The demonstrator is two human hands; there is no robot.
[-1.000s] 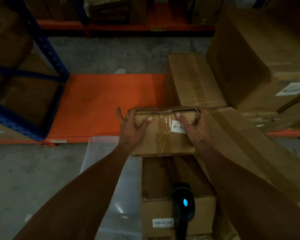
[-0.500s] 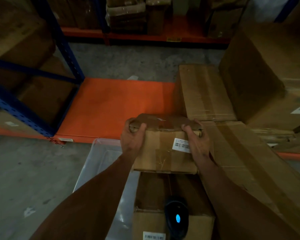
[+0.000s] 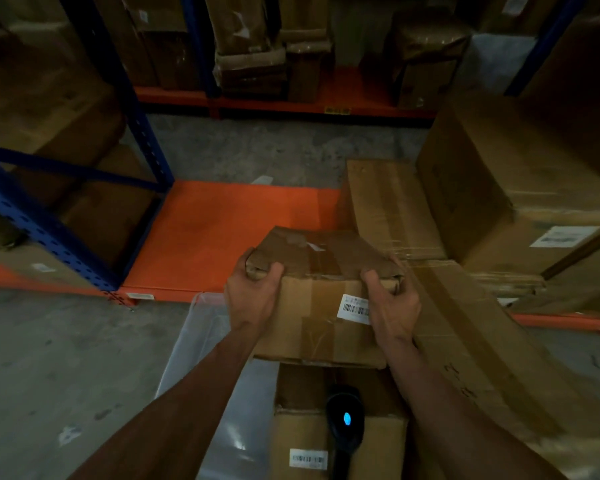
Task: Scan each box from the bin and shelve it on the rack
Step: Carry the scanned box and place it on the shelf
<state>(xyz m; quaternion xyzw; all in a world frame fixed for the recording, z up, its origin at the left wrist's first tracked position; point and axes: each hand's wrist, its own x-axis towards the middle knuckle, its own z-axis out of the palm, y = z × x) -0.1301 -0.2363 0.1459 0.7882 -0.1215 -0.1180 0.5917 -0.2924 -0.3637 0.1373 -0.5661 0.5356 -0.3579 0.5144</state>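
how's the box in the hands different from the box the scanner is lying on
The held box is gripped at its top corners by the left hand and right hand; the lower box sits in the clear bin untouched. The held box's barcode label is on its right side, partly under a thumb; the lower box's label is fully visible. Only the lower box carries the scanner. Both are brown taped cardboard.

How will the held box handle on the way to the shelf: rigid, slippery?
Probably soft: the box has crumpled top corners where the left hand and right hand grip. Glossy tape down its middle may be slick, but the fingers sit on bare cardboard. Likely light, since it is held by its corners.
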